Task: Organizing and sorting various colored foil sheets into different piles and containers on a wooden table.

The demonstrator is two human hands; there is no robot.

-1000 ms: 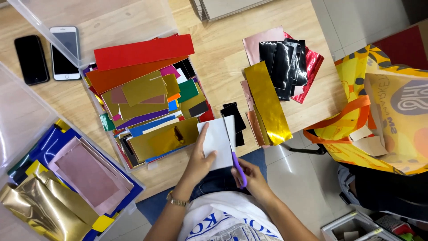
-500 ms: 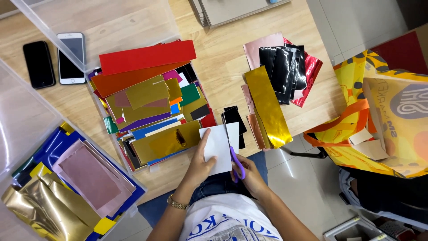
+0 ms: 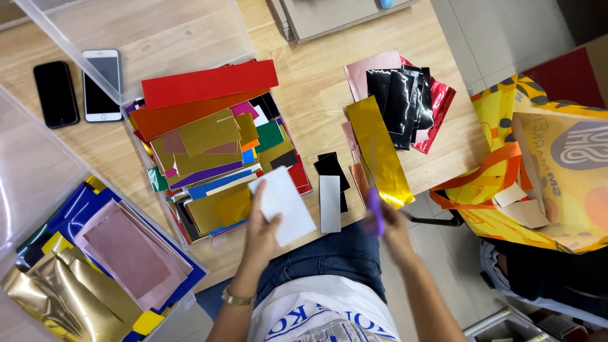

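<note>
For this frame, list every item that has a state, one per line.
Left hand: holding a white paper sheet.
Right hand: gripping a purple tool, blurred.
Clear plastic box of coloured foil sheets: open, filled.
Black phone: screen dark.
White phone: screen dark.
Yellow shopping bag: open.

One head-worn camera looks almost straight down from above the person's lap onto the wooden table (image 3: pixel 304 95), fairly near, taking in floor to the table's right.
</note>
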